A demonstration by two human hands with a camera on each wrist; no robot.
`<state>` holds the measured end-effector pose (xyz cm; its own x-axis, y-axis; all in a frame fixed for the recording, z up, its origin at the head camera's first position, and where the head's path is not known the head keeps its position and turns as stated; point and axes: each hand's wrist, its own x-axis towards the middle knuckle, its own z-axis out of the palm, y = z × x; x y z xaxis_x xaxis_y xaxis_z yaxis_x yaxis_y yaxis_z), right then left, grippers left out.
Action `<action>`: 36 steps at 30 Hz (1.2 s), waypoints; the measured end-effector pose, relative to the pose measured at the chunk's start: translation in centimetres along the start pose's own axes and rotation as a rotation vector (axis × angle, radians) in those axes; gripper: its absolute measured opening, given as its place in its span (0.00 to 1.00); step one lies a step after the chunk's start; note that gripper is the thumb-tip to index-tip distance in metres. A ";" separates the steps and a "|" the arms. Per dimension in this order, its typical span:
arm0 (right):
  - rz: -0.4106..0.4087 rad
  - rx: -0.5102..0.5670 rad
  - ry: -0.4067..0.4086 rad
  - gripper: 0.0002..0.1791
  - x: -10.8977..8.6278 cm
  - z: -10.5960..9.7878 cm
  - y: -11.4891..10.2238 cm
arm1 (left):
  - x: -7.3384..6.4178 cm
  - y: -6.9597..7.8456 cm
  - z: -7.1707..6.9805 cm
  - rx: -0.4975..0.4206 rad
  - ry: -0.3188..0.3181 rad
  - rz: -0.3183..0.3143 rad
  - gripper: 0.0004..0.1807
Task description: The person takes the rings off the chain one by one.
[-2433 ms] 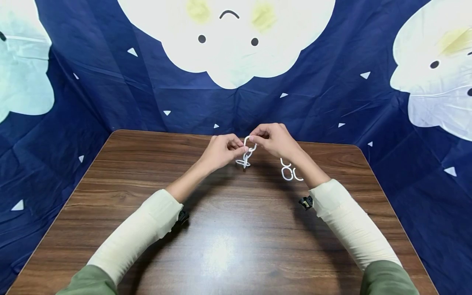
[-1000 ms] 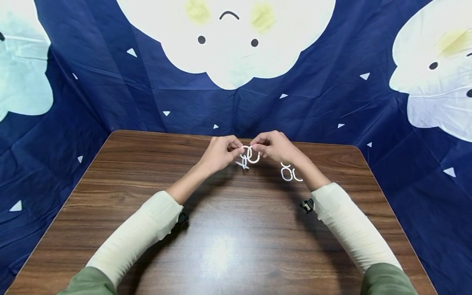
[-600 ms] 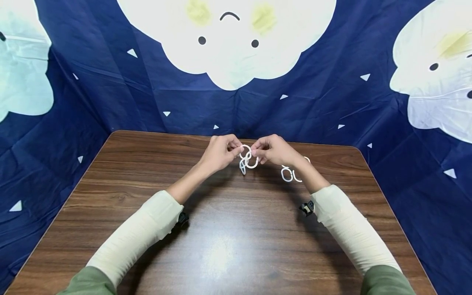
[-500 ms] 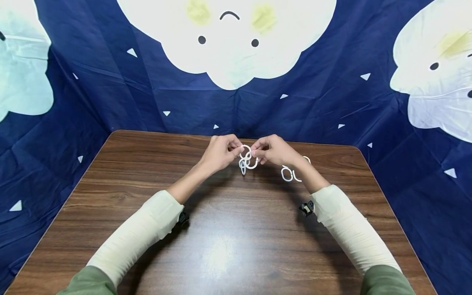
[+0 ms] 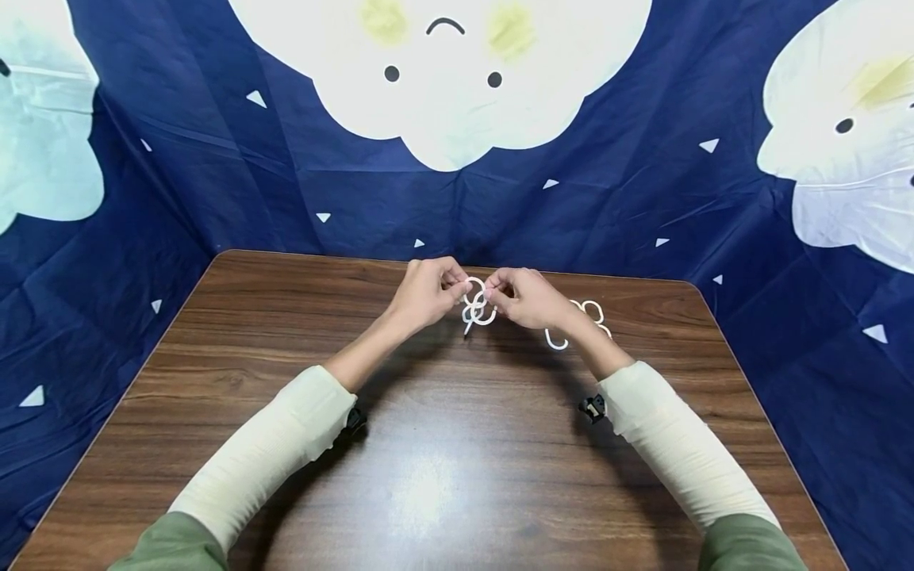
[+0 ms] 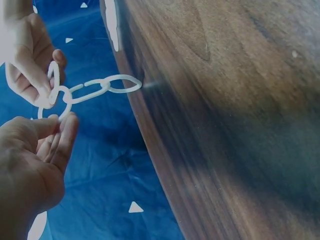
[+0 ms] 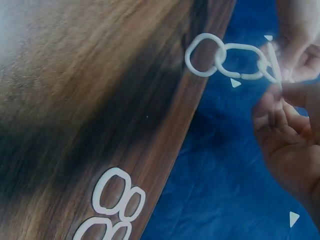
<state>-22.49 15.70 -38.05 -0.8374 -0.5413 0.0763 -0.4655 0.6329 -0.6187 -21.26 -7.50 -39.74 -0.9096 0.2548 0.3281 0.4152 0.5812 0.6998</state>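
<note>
Left grip [image 5: 426, 293] and right grip [image 5: 530, 298] pinch white links [image 6: 66, 93] — apparently interlocked.

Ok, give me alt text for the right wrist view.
The right hand and left hand pinch one end of a white chain at right, stretching left. Four other white links lie on the wooden table, lower left, two partly cut off.

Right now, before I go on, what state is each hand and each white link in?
Left hand: pinching the upper link.
Right hand: pinching the crossing link.
Upper link: held up off the table.
Crossing link: held across the upper link; whether closed, unclear.
Middle link: joined to the upper link, gap in its side.
End link: joined to the middle link.
Loose links: lying flat on the table, grouped.
</note>
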 end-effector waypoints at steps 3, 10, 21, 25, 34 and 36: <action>-0.029 -0.041 0.055 0.10 -0.1 0.4 0.0 | 0.1 0.1 -0.1 -0.011 0.013 -0.004 0.05; -0.131 -0.103 0.157 0.09 -0.4 1.0 -0.1 | 0.1 0.3 -0.4 -0.072 0.013 -0.047 0.03; -0.200 -0.106 0.244 0.06 -1.3 1.7 0.0 | 0.0 0.4 -0.6 -0.113 -0.013 -0.081 0.03; -0.202 -0.115 0.249 0.07 -1.5 1.7 0.2 | 0.1 0.4 -0.6 -0.092 -0.020 -0.068 0.04; -0.096 -0.040 0.222 0.06 -2.2 0.6 0.9 | 0.4 0.6 -0.9 -0.046 -0.034 -0.018 0.05; -0.062 -0.028 0.215 0.06 -2.5 0.3 1.1 | 0.4 0.7 -0.9 -0.057 -0.035 -0.007 0.05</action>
<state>-20.85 17.60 -39.12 -0.8474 -0.4511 0.2802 -0.5232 0.6189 -0.5858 -21.36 -7.70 -38.51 -0.9121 0.2782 0.3013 0.4078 0.5387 0.7372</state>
